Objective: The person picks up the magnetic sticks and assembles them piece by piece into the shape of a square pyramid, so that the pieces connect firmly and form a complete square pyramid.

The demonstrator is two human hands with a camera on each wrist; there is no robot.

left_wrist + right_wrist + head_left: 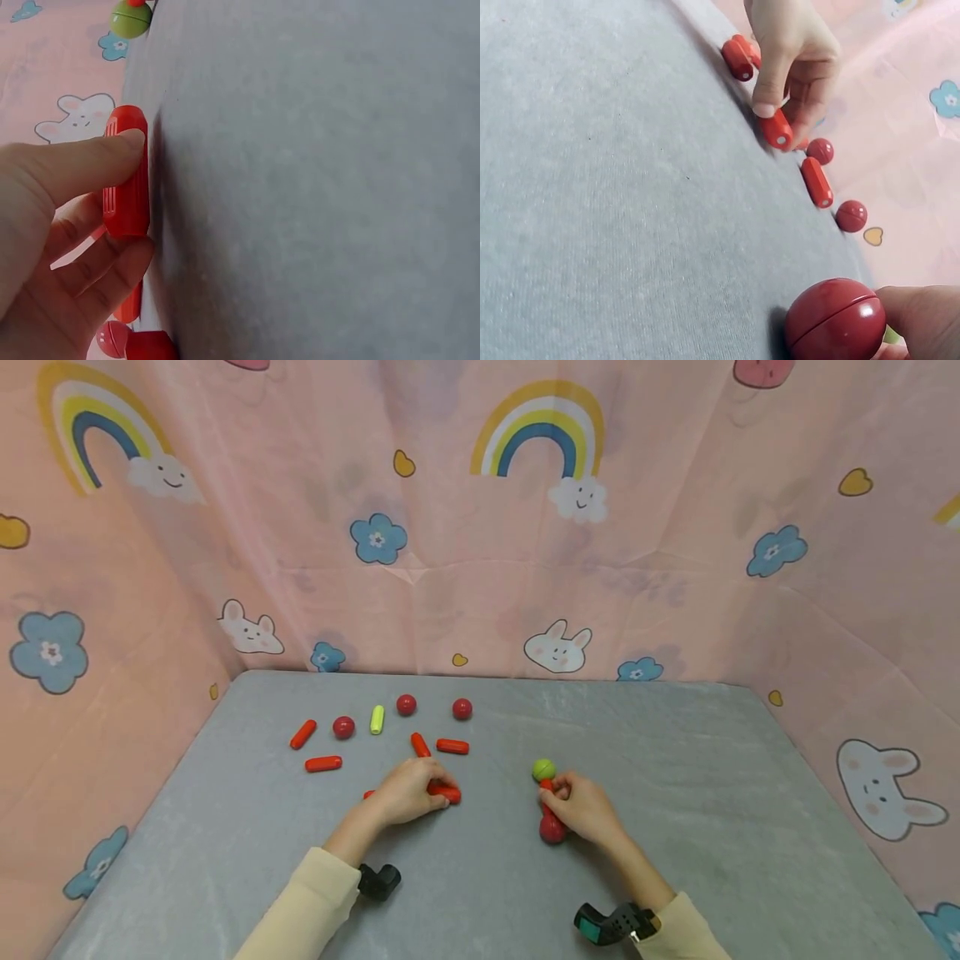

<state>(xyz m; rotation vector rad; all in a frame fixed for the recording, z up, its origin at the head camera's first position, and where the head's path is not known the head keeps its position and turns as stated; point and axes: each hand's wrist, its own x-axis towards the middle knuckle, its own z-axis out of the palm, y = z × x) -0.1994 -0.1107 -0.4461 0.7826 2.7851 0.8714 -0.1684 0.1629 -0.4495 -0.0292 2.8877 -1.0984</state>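
My left hand (411, 790) pinches a red rod (448, 793) between thumb and fingers, low over the grey cloth; the left wrist view shows its grooved sides. The end of another red rod (368, 794) peeks out behind this hand. To the right, my right hand (587, 810) grips a red rod (546, 786), partly covered by the fingers. A green ball (543, 769) sits at that rod's far end and a red ball (552, 829) at its near end. In the right wrist view the red ball (835, 322) fills the bottom, beside the thumb.
Several red rods (323, 763), three red balls (406, 705) and a yellow-green rod (377, 719) lie at the back left of the grey cloth-covered table (750, 827). A pink patterned curtain (450, 593) stands along the table's back and sides.
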